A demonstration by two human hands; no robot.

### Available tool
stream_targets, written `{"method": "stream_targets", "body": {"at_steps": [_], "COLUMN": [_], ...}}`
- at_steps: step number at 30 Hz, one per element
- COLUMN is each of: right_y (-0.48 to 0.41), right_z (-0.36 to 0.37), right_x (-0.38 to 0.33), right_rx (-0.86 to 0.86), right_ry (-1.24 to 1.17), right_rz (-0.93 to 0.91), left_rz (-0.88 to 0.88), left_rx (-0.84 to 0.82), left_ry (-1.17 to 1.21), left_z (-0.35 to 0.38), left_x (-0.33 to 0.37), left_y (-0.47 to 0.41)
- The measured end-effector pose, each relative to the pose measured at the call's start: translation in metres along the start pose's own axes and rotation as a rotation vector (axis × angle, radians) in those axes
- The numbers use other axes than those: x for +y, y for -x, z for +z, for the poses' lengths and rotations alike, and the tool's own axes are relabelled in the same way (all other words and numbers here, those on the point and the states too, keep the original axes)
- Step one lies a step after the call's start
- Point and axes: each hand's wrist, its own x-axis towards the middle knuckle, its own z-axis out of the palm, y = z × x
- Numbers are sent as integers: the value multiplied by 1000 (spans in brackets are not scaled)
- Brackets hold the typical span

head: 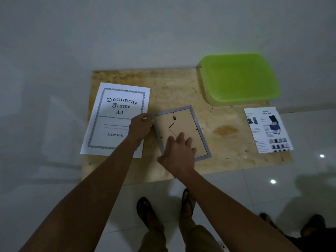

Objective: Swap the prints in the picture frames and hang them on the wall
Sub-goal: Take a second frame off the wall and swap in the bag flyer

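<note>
A small grey picture frame (196, 122) lies face down on the wooden board (181, 88), its tan backing and hanger showing. My left hand (141, 127) curls round the frame's upper left corner. My right hand (179, 151) lies flat with spread fingers on the backing near the frame's lower edge. To the left lies a white A4 sheet printed "Document Frame A4" (118, 113). A smaller leaflet with shoe bag pictures (268, 130) sits at the board's right end.
A green plastic lid or tray (238, 79) sits over the board's far right corner by the wall. The board lies on a pale tiled floor (236, 193). My sandalled feet (187, 200) stand just before its near edge.
</note>
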Motion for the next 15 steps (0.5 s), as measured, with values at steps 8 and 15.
{"method": "stream_targets", "body": {"at_steps": [8, 15], "right_y": [11, 16], "right_z": [-21, -71], "right_x": [-4, 9], "right_rx": [238, 476], "right_ry": [66, -113], "right_rz": [-94, -94], "left_rz": [-75, -82], "left_rx": [-68, -287], "left_ry": [77, 72], "left_z": [-7, -3], "left_x": [-6, 25], "left_y": [6, 27]}}
